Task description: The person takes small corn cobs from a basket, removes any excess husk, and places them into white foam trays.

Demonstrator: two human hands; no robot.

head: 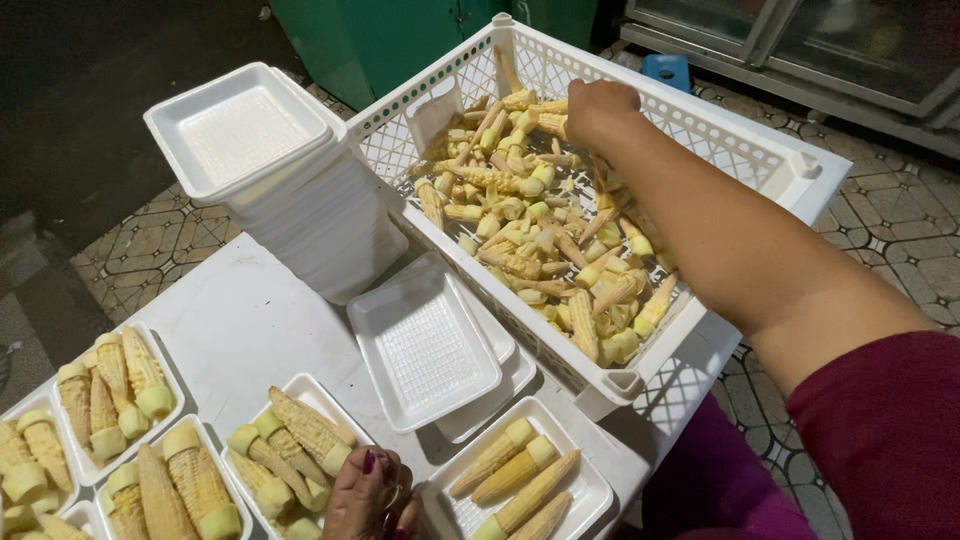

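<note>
head view: right hand fingers buried among baby corn in crate.

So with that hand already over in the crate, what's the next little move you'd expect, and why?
Probably the right hand closes on a baby corn cob or two in the white crate and carries them to the foam tray nearest the person. That tray holds only four cobs and shows bare space, while the left hand rests at a fuller tray beside it.

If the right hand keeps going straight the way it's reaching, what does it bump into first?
Probably the baby corn piled under the right hand in the white crate. Past that comes the crate's far wall, though depth is hard to judge.
</note>
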